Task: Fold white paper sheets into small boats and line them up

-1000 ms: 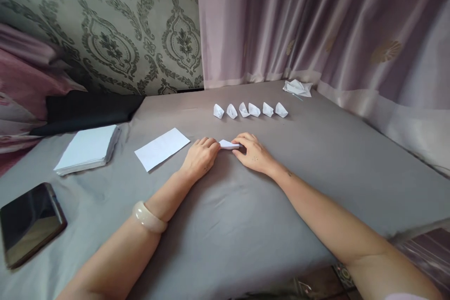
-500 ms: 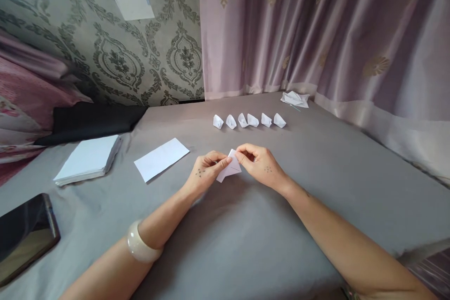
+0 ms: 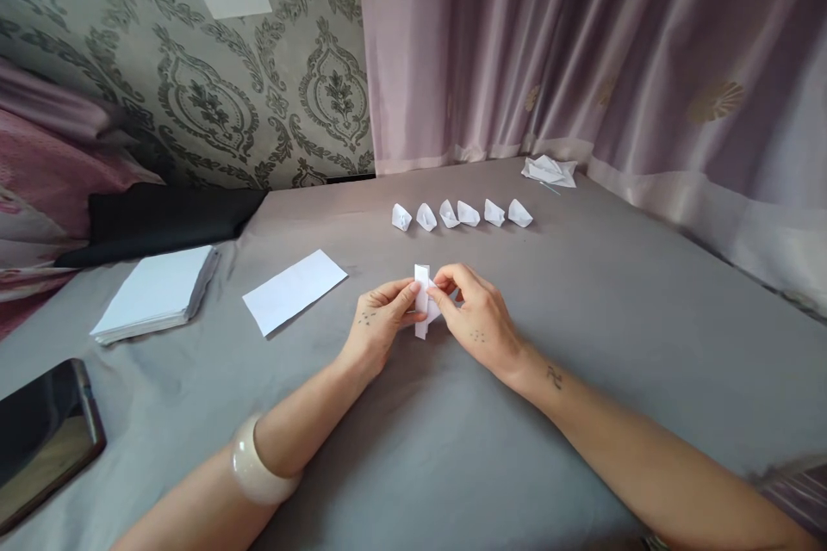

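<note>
A small folded white paper (image 3: 422,297) is held upright between my two hands above the grey cloth. My left hand (image 3: 381,318) pinches its left side, thumb in front and fingers partly behind it. My right hand (image 3: 475,310) grips the right side, where a pointed flap shows beside a narrow upright strip. The fingertips behind the paper are hidden. Beyond my hands, several small folded paper boats (image 3: 426,218) stand in a row. To the left of my left hand lies a flat white paper sheet (image 3: 295,291).
A stack of white paper (image 3: 155,288) lies at the left, with a dark phone (image 3: 48,439) nearer me. A pile of folded papers (image 3: 549,171) sits at the back right by the purple curtain (image 3: 452,60). Black cloth (image 3: 168,219) lies at the back left.
The folded paper has been turned from a slanted, wide shape to an upright, narrow strip with a flap at its right. My right hand's grip has shifted lower. The view has tilted slightly.
</note>
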`<state>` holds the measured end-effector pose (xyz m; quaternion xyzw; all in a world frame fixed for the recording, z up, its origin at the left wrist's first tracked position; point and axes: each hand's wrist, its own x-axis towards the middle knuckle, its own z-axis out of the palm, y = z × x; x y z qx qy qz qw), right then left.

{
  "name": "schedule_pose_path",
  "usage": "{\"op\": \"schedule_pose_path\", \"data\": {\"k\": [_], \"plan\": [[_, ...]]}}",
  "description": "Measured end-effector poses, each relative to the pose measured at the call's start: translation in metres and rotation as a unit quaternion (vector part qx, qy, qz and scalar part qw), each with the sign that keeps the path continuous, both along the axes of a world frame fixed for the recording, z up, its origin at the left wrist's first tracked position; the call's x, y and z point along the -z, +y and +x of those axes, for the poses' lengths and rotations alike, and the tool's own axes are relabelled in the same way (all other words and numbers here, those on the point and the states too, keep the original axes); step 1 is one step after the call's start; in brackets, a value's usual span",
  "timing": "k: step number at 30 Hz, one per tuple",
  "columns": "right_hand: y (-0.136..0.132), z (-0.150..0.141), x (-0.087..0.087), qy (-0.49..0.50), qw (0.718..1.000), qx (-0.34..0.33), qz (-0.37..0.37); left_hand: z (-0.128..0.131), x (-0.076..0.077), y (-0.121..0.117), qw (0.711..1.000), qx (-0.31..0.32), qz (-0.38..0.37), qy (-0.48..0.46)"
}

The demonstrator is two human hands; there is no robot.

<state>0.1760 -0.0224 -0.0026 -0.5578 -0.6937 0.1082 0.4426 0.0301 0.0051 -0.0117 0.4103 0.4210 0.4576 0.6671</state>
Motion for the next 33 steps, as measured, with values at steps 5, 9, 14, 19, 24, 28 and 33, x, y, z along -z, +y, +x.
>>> {"op": "schedule_pose_path", "data": {"k": [5,9,14,19,24,28,33], "plan": [[-0.004,-0.001,-0.005,-0.036,0.998,-0.022,0.039,0.0,-0.001,-0.005,0.998,-0.001,0.058,-0.003],[-0.003,-0.001,-0.003,-0.044,0.997,-0.023,0.053,0.001,-0.004,-0.007,0.997,0.008,0.077,0.003],[-0.001,0.0,0.002,-0.036,0.998,-0.025,0.052,0.001,-0.002,-0.006,0.998,-0.009,0.068,-0.006],[0.001,0.001,0.002,-0.004,0.999,-0.026,0.043,0.0,-0.004,-0.004,0.999,-0.012,0.049,-0.007],[0.0,0.0,0.001,0.019,0.999,-0.032,0.028,0.001,-0.009,-0.004,0.999,-0.027,0.027,-0.012],[-0.004,-0.004,-0.001,0.008,1.0,-0.01,0.021,0.001,-0.011,-0.005,0.999,-0.032,0.022,-0.003],[-0.007,-0.006,-0.007,-0.013,1.0,0.004,0.022,0.001,-0.011,-0.007,0.999,-0.012,0.046,0.009]]}}
